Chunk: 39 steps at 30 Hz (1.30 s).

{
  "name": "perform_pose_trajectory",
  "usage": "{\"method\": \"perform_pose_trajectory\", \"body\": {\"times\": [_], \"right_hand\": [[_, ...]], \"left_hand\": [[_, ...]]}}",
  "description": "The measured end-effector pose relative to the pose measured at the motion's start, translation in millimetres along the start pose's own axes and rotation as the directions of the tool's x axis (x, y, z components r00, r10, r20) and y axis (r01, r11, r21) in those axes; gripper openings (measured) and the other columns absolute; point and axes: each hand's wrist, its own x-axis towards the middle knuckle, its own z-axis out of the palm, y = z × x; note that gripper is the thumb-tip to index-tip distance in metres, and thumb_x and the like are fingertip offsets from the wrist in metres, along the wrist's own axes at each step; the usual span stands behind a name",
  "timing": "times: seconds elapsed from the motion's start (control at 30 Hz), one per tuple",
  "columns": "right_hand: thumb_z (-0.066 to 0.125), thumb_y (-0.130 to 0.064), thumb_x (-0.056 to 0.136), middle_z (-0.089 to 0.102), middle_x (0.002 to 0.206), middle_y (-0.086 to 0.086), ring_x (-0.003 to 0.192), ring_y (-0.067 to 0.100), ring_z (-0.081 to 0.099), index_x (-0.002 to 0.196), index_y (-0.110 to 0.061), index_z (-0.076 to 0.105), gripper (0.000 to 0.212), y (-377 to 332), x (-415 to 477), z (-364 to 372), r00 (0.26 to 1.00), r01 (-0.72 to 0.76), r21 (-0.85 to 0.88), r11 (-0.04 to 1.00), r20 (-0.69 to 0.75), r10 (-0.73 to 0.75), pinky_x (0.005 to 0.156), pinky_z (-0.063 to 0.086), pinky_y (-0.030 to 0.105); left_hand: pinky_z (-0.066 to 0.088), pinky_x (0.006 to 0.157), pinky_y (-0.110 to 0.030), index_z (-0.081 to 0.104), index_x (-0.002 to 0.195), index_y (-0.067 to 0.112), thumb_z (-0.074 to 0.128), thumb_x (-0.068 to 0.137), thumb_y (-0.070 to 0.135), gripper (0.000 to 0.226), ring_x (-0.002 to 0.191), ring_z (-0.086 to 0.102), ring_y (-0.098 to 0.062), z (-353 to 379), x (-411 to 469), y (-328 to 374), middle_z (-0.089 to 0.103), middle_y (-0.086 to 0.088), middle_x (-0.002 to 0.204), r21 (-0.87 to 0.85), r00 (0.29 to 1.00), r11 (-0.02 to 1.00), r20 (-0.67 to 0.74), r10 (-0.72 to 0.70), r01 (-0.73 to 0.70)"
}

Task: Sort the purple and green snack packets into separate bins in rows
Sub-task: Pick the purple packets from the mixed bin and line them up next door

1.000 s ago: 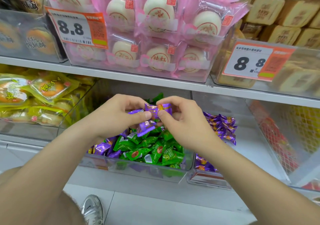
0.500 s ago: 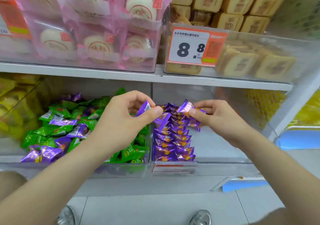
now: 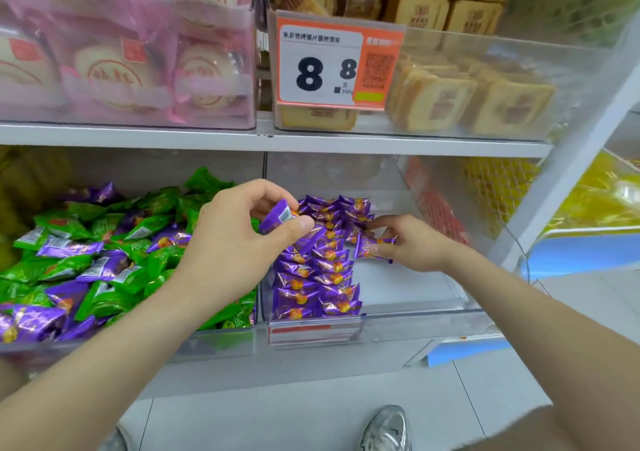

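Note:
My left hand (image 3: 235,242) pinches a purple packet (image 3: 278,215) between thumb and fingers, above the divider between two clear bins. My right hand (image 3: 412,242) pinches another purple packet (image 3: 369,248) low inside the right bin (image 3: 415,312), just right of the far end of the purple rows. Those rows of purple packets (image 3: 318,274) fill the right bin's left side. The left bin (image 3: 214,343) holds a loose mix of green packets (image 3: 114,267) and purple packets (image 3: 69,248).
A white shelf (image 3: 311,142) runs above the bins, carrying pink-wrapped cakes (image 3: 131,62), tan boxed cakes (image 3: 485,97) and a price tag reading 8.8 (image 3: 329,66). Yellow goods (image 3: 595,194) lie at the right. My shoe (image 3: 388,430) stands on the tiled floor.
The view has swung right and closer to the right bin. My right hand has dropped with its purple packet down into that bin beside the rows. My left hand keeps its packet raised.

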Motion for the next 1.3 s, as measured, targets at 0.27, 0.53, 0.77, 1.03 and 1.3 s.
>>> {"method": "perform_pose_trajectory", "body": {"times": [0.27,0.53,0.77,1.03,1.3], "right_hand": [[0.079,-0.04,0.091,0.066,0.083,-0.018,0.074,0.0,0.062,0.129,-0.023,0.069,0.044,-11.1,2.9,2.2,1.0,0.019,-0.089,0.996,0.005,-0.019,0.062,0.043,0.019],[0.08,-0.039,0.089,0.075,0.121,-0.002,0.103,0.022,0.069,0.125,-0.024,0.074,0.039,-15.8,1.6,3.2,0.971,0.09,-0.279,0.956,-0.187,-0.146,0.088,0.053,0.031],[0.084,-0.045,0.082,0.071,0.104,0.007,0.092,0.03,0.069,0.116,-0.028,0.067,0.041,-19.3,10.2,8.0,0.97,0.016,-0.334,0.943,-0.225,-0.096,0.079,0.06,0.045],[0.08,-0.023,0.089,0.066,0.121,0.01,0.107,0.03,0.064,0.134,-0.021,0.067,0.047,-27.2,11.8,10.4,0.965,0.093,-0.361,0.928,-0.196,-0.172,0.084,0.047,0.029],[0.074,-0.023,0.093,0.07,0.125,0.009,0.107,0.03,0.066,0.137,-0.023,0.068,0.045,-28.2,5.4,2.4,0.977,0.104,-0.377,0.92,-0.132,-0.165,0.085,0.048,0.03]], "left_hand": [[0.041,0.065,-0.005,0.072,0.092,0.033,0.083,0.084,0.045,0.018,0.084,0.066,-0.002,2.8,-0.5,0.5,0.073,0.016,0.081,0.031,1.0,0.999,0.01,0.025,-0.026],[0.041,0.067,-0.013,0.072,0.092,0.035,0.082,0.084,0.048,0.019,0.086,0.067,-0.001,0.8,-1.2,-1.3,0.073,0.016,0.082,0.023,1.0,0.999,0.015,0.024,-0.024],[0.042,0.069,-0.021,0.072,0.092,0.035,0.083,0.083,0.049,0.02,0.085,0.066,-0.003,1.3,-0.4,-3.6,0.073,0.014,0.083,0.011,0.999,0.999,0.021,0.031,-0.032],[0.042,0.069,-0.02,0.072,0.092,0.035,0.082,0.083,0.05,0.02,0.086,0.066,-0.002,0.3,0.0,-4.0,0.072,0.015,0.082,0.015,0.999,0.999,0.027,0.027,-0.028],[0.038,0.064,-0.01,0.072,0.092,0.036,0.082,0.083,0.049,0.019,0.085,0.066,-0.002,-0.5,0.1,-3.6,0.073,0.014,0.083,0.027,0.999,0.999,0.036,0.029,-0.03]]}}
